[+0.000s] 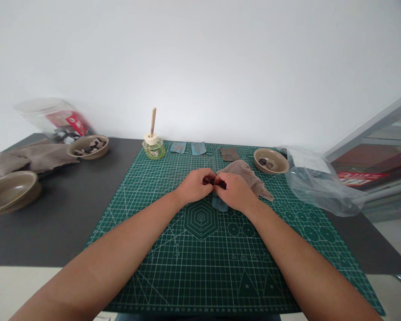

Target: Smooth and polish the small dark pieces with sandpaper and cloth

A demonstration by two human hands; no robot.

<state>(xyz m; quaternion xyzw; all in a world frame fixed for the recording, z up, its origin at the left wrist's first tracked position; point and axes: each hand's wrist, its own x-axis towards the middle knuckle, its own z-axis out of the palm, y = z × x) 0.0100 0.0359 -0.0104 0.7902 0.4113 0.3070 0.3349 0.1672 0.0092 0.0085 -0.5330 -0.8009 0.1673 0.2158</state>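
Note:
My left hand (196,185) and my right hand (234,189) meet above the middle of the cutting mat (147,232). Both are closed in a pinch, fingertips almost touching. Something small and dark seems to be between them, but the fingers hide what it is. Beneath my right hand a blue patch (220,204) lies on the mat, partly covered. Just behind that hand rests a crumpled brown cloth (242,171). Farther back lie a flat dark brown square (229,154) and two light blue squares, one on the left (178,147) and one on the right (198,148).
A bowl with a few dark pieces (276,159) stands back right, beside a clear plastic bag (316,183). A glass jar with a stick (154,147) is back left. On the left are a bowl of scraps (90,147), another bowl (13,191) and brown cloth (33,158).

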